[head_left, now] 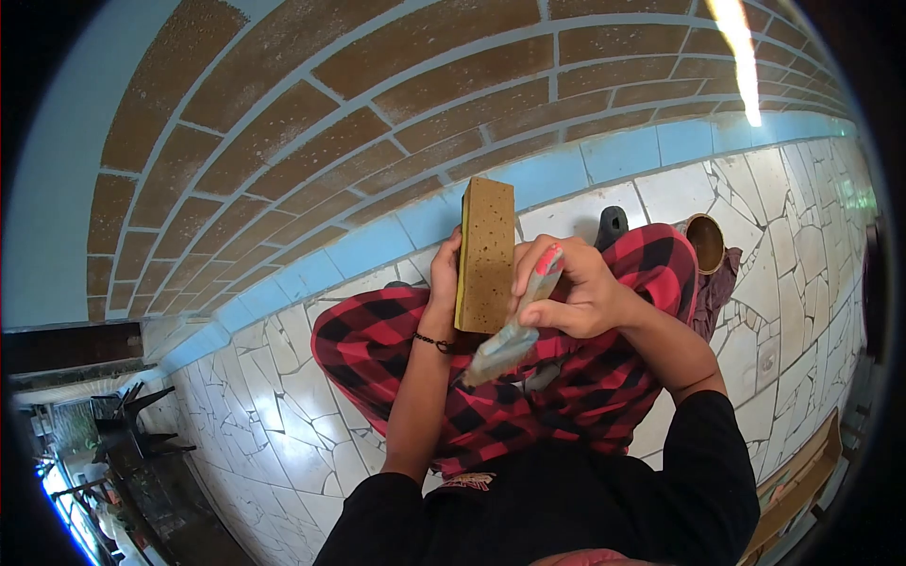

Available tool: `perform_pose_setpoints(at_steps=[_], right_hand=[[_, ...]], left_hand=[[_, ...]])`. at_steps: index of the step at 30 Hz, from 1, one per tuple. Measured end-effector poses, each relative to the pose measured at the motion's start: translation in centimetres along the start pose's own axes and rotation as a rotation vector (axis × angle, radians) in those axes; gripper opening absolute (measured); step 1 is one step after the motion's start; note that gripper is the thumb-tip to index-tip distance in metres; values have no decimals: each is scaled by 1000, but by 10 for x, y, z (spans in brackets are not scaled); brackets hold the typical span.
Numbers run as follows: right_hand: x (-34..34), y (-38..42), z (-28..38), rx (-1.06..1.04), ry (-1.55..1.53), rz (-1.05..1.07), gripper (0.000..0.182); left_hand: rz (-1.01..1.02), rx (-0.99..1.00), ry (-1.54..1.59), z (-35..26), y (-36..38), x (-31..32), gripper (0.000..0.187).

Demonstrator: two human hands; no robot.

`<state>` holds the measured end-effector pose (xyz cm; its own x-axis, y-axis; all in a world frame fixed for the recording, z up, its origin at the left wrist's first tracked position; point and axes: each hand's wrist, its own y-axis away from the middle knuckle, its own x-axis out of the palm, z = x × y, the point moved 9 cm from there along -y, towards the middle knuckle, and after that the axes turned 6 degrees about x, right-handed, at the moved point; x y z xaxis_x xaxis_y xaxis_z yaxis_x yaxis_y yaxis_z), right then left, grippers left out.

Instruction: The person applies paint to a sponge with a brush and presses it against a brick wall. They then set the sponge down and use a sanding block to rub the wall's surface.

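Observation:
A long tan speckled block [489, 255] with a yellowish left edge stands in front of my crossed legs. My left hand [446, 274] is closed around its left side. On the right, my right hand [576, 288] grips a worn paintbrush [514, 338] with a red-tipped, paint-stained handle, its bristles pointing down and to the left. Some of the right fingers are beside the block's right side; whether they touch it cannot be told.
A brick-patterned wall [462, 57] with a light-blue base strip [538, 177] curves ahead. A brown round container [705, 243] is beside my right knee, near dark cloth [722, 288]. Broken-tile flooring [255, 424] surrounds me; a black chair [142, 420] lies far left.

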<state>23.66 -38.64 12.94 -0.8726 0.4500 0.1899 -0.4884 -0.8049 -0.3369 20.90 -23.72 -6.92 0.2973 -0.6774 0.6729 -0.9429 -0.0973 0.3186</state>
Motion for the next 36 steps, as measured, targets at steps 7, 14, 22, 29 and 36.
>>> perform_pose_setpoints(at_steps=[7,14,22,29,36], right_hand=[[-60,-8,-9,32,295,-346,25],[-108,4,12,-60,419,-718,20],[-78,6,38,-525,850,-618,22],[29,9,34,-547,816,-86,26],[-31,5,13,-214,228,-410,21]], left_hand=[[69,-41,-10,1,2,22,52],[137,-34,-114,-6,12,35,56],[118,-8,-58,-8,13,19,54],[43,91,-74,-13,5,-14,52],[58,114,-28,-4,-3,-16,52]])
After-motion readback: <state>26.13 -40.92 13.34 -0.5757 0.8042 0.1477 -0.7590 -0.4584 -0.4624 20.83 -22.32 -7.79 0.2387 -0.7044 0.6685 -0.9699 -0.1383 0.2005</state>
